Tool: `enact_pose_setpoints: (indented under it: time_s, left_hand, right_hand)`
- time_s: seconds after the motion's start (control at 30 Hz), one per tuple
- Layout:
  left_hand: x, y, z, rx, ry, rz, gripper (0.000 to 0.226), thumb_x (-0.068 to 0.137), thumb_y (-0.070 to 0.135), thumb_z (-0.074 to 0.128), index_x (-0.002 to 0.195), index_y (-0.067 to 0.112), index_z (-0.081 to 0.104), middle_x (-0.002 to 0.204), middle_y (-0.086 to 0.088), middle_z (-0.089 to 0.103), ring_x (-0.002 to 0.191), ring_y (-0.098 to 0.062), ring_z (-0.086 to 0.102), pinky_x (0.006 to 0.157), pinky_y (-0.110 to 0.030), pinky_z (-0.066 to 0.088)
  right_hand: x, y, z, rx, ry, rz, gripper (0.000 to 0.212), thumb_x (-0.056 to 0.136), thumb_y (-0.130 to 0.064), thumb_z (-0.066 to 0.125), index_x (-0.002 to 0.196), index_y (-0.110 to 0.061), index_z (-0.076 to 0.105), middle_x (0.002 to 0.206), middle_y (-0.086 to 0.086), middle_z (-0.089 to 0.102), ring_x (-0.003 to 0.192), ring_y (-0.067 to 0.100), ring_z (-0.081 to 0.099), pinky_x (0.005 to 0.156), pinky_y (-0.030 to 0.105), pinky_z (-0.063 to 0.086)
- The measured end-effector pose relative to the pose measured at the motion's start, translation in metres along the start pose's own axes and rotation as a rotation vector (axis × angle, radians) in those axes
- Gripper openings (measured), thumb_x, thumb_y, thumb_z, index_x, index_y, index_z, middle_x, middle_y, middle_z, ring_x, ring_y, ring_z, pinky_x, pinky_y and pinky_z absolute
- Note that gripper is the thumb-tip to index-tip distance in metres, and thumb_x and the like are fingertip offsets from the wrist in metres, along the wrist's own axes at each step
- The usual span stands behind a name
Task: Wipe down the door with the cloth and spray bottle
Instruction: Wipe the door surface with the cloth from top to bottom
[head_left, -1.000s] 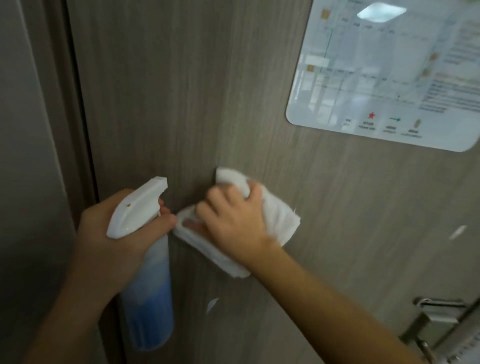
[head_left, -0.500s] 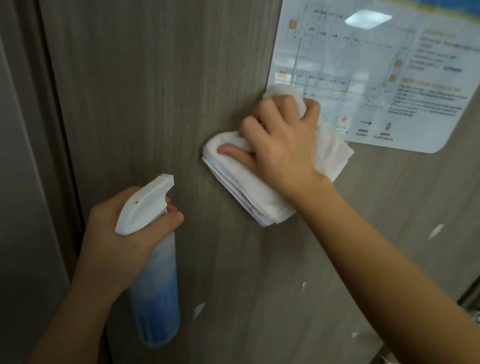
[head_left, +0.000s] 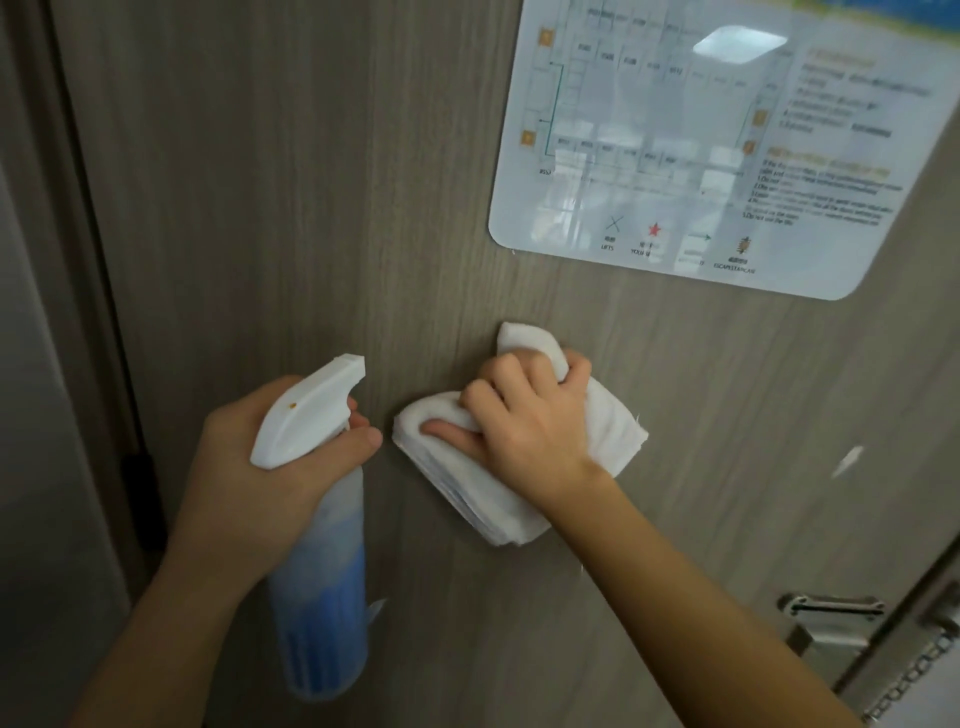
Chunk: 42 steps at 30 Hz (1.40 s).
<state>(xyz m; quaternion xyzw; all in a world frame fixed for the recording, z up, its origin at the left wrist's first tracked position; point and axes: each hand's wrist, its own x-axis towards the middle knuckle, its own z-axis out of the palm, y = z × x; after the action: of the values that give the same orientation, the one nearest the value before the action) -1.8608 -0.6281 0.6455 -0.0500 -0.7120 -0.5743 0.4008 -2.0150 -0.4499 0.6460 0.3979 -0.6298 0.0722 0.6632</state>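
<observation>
A grey-brown wood-grain door (head_left: 322, 208) fills the view. My right hand (head_left: 519, 421) grips a folded white cloth (head_left: 608, 426) and presses it against the door, below the posted sign. My left hand (head_left: 249, 467) holds a spray bottle (head_left: 322, 587) with a white trigger head and blue liquid, upright just left of the cloth, its nozzle pointing at the door.
A laminated evacuation plan (head_left: 717, 135) is stuck to the door at the upper right. A metal latch with a chain (head_left: 831, 618) sits at the lower right. The door frame and a dark gap (head_left: 130, 415) run down the left. Small white flecks (head_left: 847, 460) mark the door.
My right hand slid the cloth up to the sign's lower corner, then back down to beside the bottle. The left hand and bottle stayed nearly still.
</observation>
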Motion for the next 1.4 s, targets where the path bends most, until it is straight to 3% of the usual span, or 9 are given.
enact_pose_setpoints:
  time_s: [0.17,0.3,0.4,0.53,0.67,0.8,1.03,1.2,1.4]
  left_hand:
    - [-0.005,0.012,0.003,0.003,0.027,0.016,0.027,0.074,0.024,0.085,0.072,0.048,0.072,0.078,0.018,0.074,0.078,0.002,0.070,0.066,-0.006,0.052]
    - [-0.002,0.023,0.012,-0.024,0.039,-0.011,0.026,0.050,0.075,0.081,0.068,0.062,0.068,0.072,0.031,0.069,0.074,0.014,0.066,0.063,0.000,0.047]
    - [0.000,0.016,0.018,-0.001,0.017,0.018,0.035,0.072,0.023,0.087,0.070,0.054,0.070,0.074,0.025,0.072,0.074,0.008,0.068,0.065,-0.005,0.051]
    - [-0.003,0.011,0.027,-0.024,0.020,-0.022,0.018,0.061,0.046,0.083,0.069,0.056,0.071,0.074,0.025,0.072,0.076,0.008,0.068,0.070,-0.012,0.055]
    - [-0.007,0.001,0.029,0.054,-0.015,-0.025,0.023,0.068,0.031,0.090,0.082,0.028,0.072,0.081,0.012,0.074,0.078,-0.001,0.070,0.068,-0.010,0.054]
    - [-0.008,-0.004,0.041,0.097,-0.020,-0.061,0.026,0.063,0.029,0.079,0.083,0.014,0.073,0.085,0.002,0.074,0.079,-0.011,0.070,0.070,-0.024,0.056]
    - [0.007,0.007,0.066,0.136,-0.043,-0.066,0.028,0.064,0.032,0.079,0.084,0.013,0.072,0.081,-0.004,0.074,0.081,-0.018,0.071,0.077,-0.043,0.058]
    - [0.009,0.006,0.077,0.131,-0.033,-0.071,0.030,0.064,0.032,0.079,0.085,0.011,0.072,0.079,-0.002,0.073,0.080,-0.018,0.070,0.076,-0.041,0.057]
    - [0.001,0.000,0.086,0.151,-0.055,-0.052,0.025,0.070,0.024,0.084,0.084,0.007,0.071,0.082,-0.008,0.073,0.082,-0.023,0.070,0.074,-0.041,0.056]
  right_hand:
    - [0.046,0.061,-0.019,-0.112,0.134,0.133,0.052,0.086,-0.063,0.067,0.069,-0.014,0.060,0.076,0.009,0.057,0.081,0.025,0.040,0.071,0.042,0.034]
    - [0.066,0.083,-0.031,-0.164,0.166,0.147,0.055,0.085,-0.066,0.066,0.071,-0.013,0.059,0.078,0.010,0.057,0.086,0.026,0.040,0.074,0.046,0.037]
    - [0.041,0.063,-0.026,-0.150,0.094,0.146,0.050,0.085,-0.065,0.066,0.074,-0.017,0.064,0.085,0.009,0.062,0.091,0.027,0.045,0.078,0.046,0.038]
    - [-0.004,0.038,-0.021,-0.152,0.063,0.178,0.047,0.082,-0.065,0.068,0.071,-0.019,0.065,0.082,0.005,0.064,0.088,0.025,0.048,0.078,0.045,0.038]
    - [-0.047,0.025,-0.023,-0.165,0.049,0.197,0.049,0.081,-0.065,0.070,0.067,-0.018,0.065,0.077,0.004,0.063,0.086,0.023,0.046,0.077,0.044,0.036]
    - [-0.052,0.035,-0.024,-0.120,0.054,0.190,0.049,0.082,-0.063,0.071,0.066,-0.017,0.064,0.074,0.004,0.059,0.083,0.023,0.045,0.073,0.044,0.036]
    - [0.003,0.083,-0.033,-0.141,0.173,0.380,0.051,0.089,-0.062,0.063,0.075,-0.013,0.063,0.083,0.012,0.058,0.086,0.025,0.041,0.073,0.041,0.031]
    - [0.013,0.097,-0.035,-0.236,0.269,0.422,0.055,0.086,-0.064,0.066,0.070,-0.012,0.059,0.079,0.010,0.057,0.084,0.024,0.041,0.072,0.037,0.029]
    - [-0.066,0.073,-0.040,-0.183,0.173,0.448,0.055,0.087,-0.061,0.068,0.066,-0.011,0.057,0.076,0.009,0.057,0.083,0.025,0.042,0.072,0.042,0.033]
